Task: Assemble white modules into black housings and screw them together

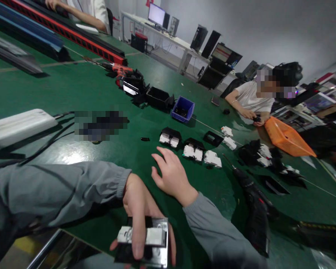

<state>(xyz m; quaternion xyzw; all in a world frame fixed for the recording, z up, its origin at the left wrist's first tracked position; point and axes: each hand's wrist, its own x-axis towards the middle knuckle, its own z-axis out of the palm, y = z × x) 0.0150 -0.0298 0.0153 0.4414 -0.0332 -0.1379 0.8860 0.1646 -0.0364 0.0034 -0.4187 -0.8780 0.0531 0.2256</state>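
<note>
Two hands in frame, both mine. Left hand (138, 215) grips one socket module (145, 241), a black frame with metal edge and white inserts, low at the near edge of the green table (81, 89); thumb and fingers pinch across its top. Right hand (172, 175) is flat over the mat, fingers loosely spread, holding nothing. Just beyond its fingertips sits a row of three black-and-white socket blocks (194, 151), close together, plus one empty black frame (212, 138) behind them. Two loose white inserts (228, 136) lie further right, well apart from my hand. One small black clip (145, 139) lies alone left of the row. One blue bin (183, 108) sits behind, beside several black housings (158, 98). One black power screwdriver (256, 211) lies just right of my right forearm, tight room there. One orange tray (287, 138) is at the far right, near a seated person's hands (254, 116). Open green mat between my hands and left of the row; one white bar (18, 127) borders the left side.
</note>
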